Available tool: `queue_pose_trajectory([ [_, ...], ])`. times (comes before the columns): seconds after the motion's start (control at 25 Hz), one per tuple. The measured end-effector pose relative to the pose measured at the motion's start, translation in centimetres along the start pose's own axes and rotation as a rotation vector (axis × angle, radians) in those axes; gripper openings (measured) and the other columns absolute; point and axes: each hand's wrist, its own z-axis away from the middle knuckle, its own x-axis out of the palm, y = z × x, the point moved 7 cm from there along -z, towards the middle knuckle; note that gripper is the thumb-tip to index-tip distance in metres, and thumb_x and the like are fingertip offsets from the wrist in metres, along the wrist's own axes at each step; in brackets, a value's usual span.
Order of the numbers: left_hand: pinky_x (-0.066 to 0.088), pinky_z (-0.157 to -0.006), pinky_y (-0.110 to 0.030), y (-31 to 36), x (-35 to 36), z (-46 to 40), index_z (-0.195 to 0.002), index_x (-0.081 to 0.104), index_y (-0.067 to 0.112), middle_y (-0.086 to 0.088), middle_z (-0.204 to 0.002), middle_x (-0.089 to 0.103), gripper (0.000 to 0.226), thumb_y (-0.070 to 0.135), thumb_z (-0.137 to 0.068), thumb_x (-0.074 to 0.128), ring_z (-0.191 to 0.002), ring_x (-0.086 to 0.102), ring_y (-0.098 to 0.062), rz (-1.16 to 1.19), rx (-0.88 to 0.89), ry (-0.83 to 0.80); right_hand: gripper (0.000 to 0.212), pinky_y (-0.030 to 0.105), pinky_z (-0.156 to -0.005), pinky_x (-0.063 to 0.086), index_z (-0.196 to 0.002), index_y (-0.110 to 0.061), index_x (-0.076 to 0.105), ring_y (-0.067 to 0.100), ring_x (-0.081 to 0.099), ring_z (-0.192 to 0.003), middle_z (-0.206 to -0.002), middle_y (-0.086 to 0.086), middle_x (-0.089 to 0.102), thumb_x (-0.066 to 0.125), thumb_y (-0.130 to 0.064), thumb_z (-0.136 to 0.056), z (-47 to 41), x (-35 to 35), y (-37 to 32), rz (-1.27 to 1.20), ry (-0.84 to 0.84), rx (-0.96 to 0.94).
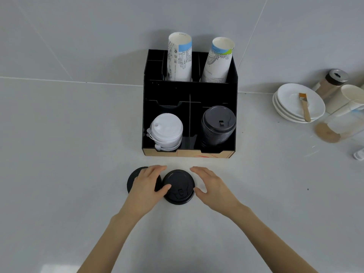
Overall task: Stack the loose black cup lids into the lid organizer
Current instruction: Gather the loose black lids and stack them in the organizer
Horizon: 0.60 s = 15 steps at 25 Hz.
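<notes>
A loose black cup lid point(178, 184) lies on the counter in front of the black lid organizer point(190, 91). My left hand point(148, 185) rests at its left side with the thumb touching its rim, and partly covers a second black lid point(132, 179). My right hand point(210, 186) is at the lid's right edge, fingers apart, thumb near the rim. The organizer's front right compartment holds a stack of black lids point(218, 127); the front left one holds white lids point(166, 133).
Two stacks of paper cups point(180, 58) stand in the organizer's back compartments. At the right are stacked white plates point(291, 103) with a brush point(304, 106), a jar, a paper cup and a clear container. The wall rises right behind the organizer.
</notes>
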Motion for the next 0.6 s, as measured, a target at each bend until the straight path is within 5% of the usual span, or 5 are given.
queue_pose_trajectory([
  [0.28, 0.029, -0.103, -0.044, -0.5, 1.1, 0.3, -0.126, 0.042, 0.02, 0.0, -0.132, 0.05, 0.068, 0.055, -0.068, 0.047, -0.126, 0.031, -0.02, -0.122, 0.027, -0.032, 0.057, 0.031, -0.111, 0.027, -0.133, -0.015, 0.032, 0.02, 0.033, -0.131, -0.142, 0.004, 0.038, 0.051, -0.003, -0.082, -0.4, 1.6, 0.0, 0.013, -0.059, -0.001],
  [0.44, 0.042, -0.089, -0.053, -0.5, 1.3, 0.6, -0.115, 0.053, 0.014, -0.006, -0.112, 0.066, 0.073, 0.057, -0.057, 0.043, -0.109, 0.027, -0.011, -0.232, 0.106, 0.053, 0.059, 0.034, -0.112, 0.029, -0.133, -0.015, 0.033, 0.021, 0.034, -0.131, -0.142, 0.004, 0.039, 0.053, -0.002, -0.079, -0.4, 1.8, 0.1, 0.014, -0.04, -0.013],
  [0.6, 0.029, -0.103, -0.05, -0.3, 1.6, 0.7, -0.126, 0.043, 0.016, -0.005, -0.128, 0.054, 0.074, 0.047, -0.06, 0.053, -0.122, 0.021, -0.012, -0.199, 0.08, -0.009, 0.058, 0.028, -0.11, 0.029, -0.133, -0.015, 0.033, 0.02, 0.038, -0.129, -0.143, 0.002, 0.039, 0.054, -0.003, -0.08, -0.1, 1.8, 0.1, -0.014, -0.03, -0.008],
])
